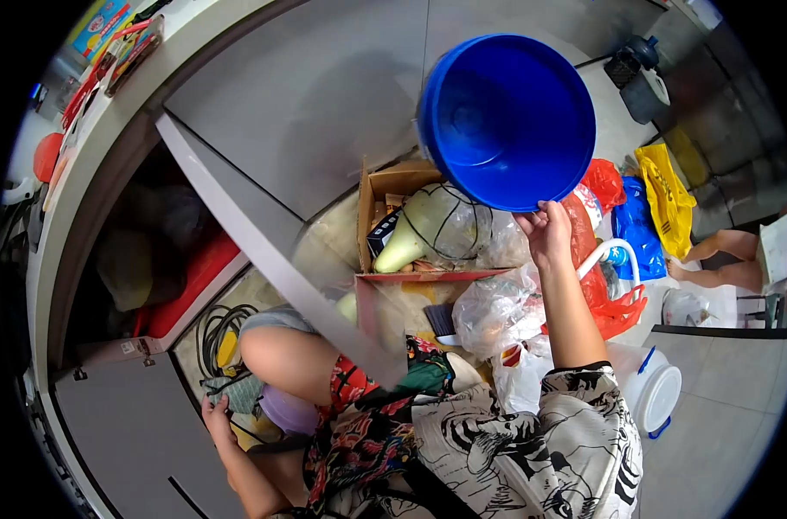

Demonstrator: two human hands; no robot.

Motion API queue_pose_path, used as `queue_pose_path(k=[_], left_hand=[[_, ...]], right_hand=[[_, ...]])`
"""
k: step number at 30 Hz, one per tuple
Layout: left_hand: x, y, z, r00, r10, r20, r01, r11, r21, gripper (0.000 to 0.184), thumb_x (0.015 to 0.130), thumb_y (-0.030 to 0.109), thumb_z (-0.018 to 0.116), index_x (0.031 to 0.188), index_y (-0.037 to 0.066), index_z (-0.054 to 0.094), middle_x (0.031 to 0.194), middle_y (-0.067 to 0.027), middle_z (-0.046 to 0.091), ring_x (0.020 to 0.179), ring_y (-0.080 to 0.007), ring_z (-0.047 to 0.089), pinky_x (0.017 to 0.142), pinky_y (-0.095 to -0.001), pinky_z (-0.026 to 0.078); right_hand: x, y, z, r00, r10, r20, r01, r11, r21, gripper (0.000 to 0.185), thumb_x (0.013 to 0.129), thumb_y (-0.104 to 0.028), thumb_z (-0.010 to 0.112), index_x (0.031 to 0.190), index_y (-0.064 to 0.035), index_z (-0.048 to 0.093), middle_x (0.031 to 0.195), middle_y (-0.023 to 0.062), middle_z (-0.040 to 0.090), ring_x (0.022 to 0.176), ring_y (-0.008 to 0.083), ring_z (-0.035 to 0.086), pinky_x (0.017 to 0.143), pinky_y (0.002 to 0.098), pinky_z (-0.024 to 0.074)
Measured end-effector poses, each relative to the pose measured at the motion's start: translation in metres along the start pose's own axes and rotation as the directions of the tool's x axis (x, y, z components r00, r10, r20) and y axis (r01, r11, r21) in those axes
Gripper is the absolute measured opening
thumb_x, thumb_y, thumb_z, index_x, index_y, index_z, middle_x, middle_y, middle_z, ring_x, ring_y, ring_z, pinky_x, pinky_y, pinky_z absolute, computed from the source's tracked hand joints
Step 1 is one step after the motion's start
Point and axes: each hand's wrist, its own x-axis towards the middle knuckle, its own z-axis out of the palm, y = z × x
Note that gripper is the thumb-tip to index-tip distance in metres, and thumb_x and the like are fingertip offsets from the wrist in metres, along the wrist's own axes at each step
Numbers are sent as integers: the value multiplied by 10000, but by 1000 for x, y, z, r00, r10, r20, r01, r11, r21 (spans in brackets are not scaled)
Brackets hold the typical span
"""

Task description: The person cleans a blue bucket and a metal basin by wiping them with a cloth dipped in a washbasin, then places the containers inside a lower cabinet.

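Blue bucket (pixel 510 112) is up front, approx. top ctr. of view, mouth tilted toward the wearer; it overlaps, in view, the far R corner of the open cardboard box (pixel 365 216) on the flr.; white plastic bag (pixel 497 316) lies just beside the box; pale green gourd (pixel 415 227) leans inside it, w/ black wire loops nearby; R hand (pixel 549 232) is at the end of a raised, outstretched forearm, thumb & fingers gripping the bucket's lower rim; L hand (pixel 216 419) is low by the bent knee, fingers curled at grey-green cloth (pixel 240 394); can't tell if they grip it.
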Motion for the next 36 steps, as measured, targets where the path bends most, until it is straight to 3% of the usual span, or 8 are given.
queue_pose_path(k=[9, 11, 14, 15, 18, 20, 27, 36], left_hand=[[19, -39, -20, 989, 107, 106, -101, 993, -60, 363, 818, 44, 555, 1177, 41, 503, 1053, -50, 585, 909, -163, 562, 788, -292, 442], [35, -66, -33, 994, 78, -81, -73, 996, 59, 528, 806, 87, 584, 1293, 13, 395, 1229, -109, 470, 1078, -249, 486, 876, -351, 406], [57, -88, -38, 992, -39, 124, 51, 994, -93, 550, 828, 111, 558, 1326, 26, 338, 1243, -140, 462, 1094, -263, 484, 900, -394, 397], [31, -83, -40, 975, -102, -199, 110, 994, 28, 566, 829, 126, 547, 1341, 30, 327, 1229, -171, 482, 1102, -281, 489, 913, -418, 386], [38, -116, -44, 965, -40, -259, 67, 993, 97, 571, 831, 131, 550, 1345, 27, 324, 1245, -176, 469, 1111, -285, 481, 917, -412, 381], [42, -126, -37, 973, 4, -232, 25, 993, 119, 575, 832, 134, 553, 1347, 24, 322, 1255, -179, 460, 1118, -288, 476, 920, -408, 378], [66, -141, -42, 978, 110, -176, -80, 982, 169, 589, 835, 146, 561, 1355, 16, 316, 1291, -191, 429, 1140, -299, 458, 929, -393, 367], [90, -161, -56, 973, 230, 5, -227, 956, 186, 597, 839, 156, 564, 1360, 4, 315, 1379, -206, 342, 1250, -324, 363, 1011, -390, 295]], right_hand=[[-64, -42, 46, 990, -113, 81, 129, 965, -230, 136, 804, -66, 495, 938, -49, 513, 898, 59, 581, 767, 179, 620, 745, 357, 535], [-59, -48, 34, 982, -106, 153, 138, 967, -215, 110, 789, -68, 522, 898, -65, 520, 808, 33, 577, 666, 137, 591, 683, 321, 527], [-92, -69, 40, 992, -94, 83, 104, 986, -128, 67, 795, -108, 559, 773, -108, 496, 629, -13, 485, 520, 88, 465, 636, 323, 510], [-96, -66, 48, 974, -38, 223, 50, 998, -46, 76, 799, -123, 560, 766, -107, 493, 603, -15, 471, 519, 99, 469, 687, 371, 529], [-115, -86, 44, 970, -79, 231, 76, 997, 25, 145, 792, -136, 538, 896, -42, 502, 768, 58, 586, 702, 211, 620, 722, 387, 545], [-141, -103, 44, 979, -119, 166, 119, 993, 14, 185, 819, -180, 470, 833, -3, 523, 808, 105, 648, 896, 236, 618, 893, 398, 478], [-220, -132, 70, 828, -367, 424, 356, 928, 107, 394, 838, -159, 455, 1153, 77, 442, 1109, 182, 578, 1010, 285, 592, 945, 423, 452], [-276, -113, 166, 671, -223, 707, 197, 973, 120, 357, 764, -127, 573, 1071, -49, 409, 935, 127, 568, 825, 231, 623, 727, 414, 550]])
